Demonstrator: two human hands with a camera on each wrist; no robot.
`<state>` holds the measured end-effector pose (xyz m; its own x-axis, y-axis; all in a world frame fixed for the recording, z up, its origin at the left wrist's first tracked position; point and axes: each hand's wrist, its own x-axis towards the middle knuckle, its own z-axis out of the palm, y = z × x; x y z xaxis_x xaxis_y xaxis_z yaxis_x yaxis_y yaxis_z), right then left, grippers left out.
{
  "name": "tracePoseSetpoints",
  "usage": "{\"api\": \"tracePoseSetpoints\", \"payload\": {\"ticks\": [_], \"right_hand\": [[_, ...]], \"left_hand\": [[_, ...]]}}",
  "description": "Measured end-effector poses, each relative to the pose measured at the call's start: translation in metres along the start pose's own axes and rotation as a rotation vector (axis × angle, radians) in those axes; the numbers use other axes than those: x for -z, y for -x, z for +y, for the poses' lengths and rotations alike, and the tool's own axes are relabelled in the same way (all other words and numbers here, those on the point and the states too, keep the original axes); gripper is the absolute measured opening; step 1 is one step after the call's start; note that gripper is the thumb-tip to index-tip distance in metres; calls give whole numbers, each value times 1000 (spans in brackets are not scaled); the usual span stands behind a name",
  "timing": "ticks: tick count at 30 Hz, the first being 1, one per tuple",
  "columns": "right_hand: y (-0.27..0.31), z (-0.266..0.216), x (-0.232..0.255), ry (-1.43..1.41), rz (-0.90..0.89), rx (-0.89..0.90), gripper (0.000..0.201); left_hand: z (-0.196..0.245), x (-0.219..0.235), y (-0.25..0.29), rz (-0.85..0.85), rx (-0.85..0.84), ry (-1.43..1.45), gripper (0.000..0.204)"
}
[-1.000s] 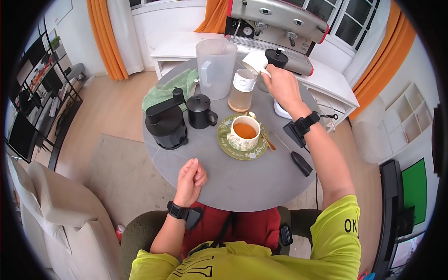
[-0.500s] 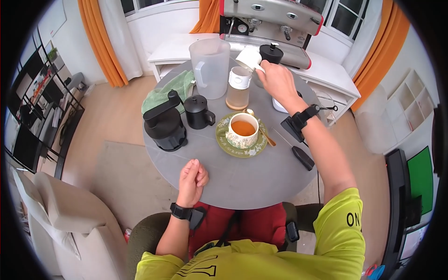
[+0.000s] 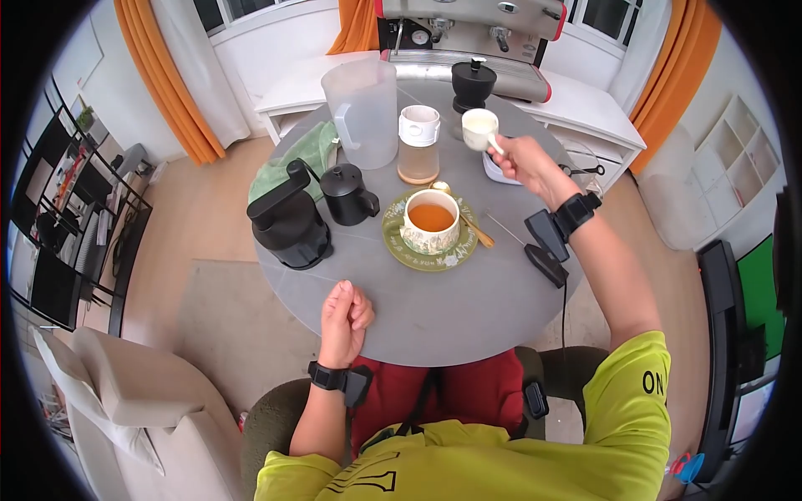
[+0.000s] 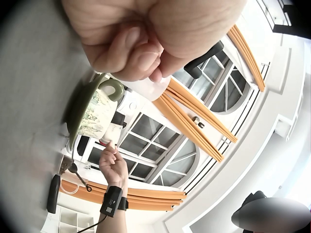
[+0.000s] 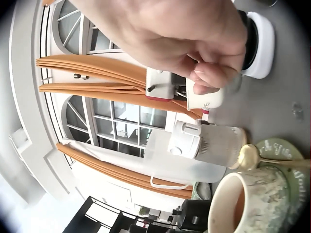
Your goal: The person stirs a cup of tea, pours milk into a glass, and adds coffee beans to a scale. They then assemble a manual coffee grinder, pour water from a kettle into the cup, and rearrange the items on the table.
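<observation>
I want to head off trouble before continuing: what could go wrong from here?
The right hand holds the small cup by its handle, so it might tip. Moved left, that cup could knock the jar. The spoon sticks out past the saucer, so a brush against it could jolt the teacup and spill its drink.

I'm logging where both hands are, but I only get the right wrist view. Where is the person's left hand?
Observer: The head view shows the left hand by the near-left edge of the round grey table.

Operator: Noted. On that table, what lies to the right of the round green saucer with pale lettering? My view cuts that side off.

Observer: In the head view, a black-handled tool with a thin rod lies there.
</observation>
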<state>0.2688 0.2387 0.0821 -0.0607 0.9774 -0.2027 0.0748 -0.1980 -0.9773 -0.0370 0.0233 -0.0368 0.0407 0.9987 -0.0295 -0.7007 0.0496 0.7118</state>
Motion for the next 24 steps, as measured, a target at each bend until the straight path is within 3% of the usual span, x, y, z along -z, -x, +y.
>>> {"api": "tracePoseSetpoints", "payload": {"ticks": [2,10,24], "right_hand": [[7,14,5,15,-92,-138,30],[3,50,4,6,-92,-288,30],[-11,69,2,113,-87,-283,34]], "left_hand": [[0,0,0,-2,5,0,30],[1,-3,2,5,-10,-10,29],[0,-3,1,7,0,-13,29]]}}
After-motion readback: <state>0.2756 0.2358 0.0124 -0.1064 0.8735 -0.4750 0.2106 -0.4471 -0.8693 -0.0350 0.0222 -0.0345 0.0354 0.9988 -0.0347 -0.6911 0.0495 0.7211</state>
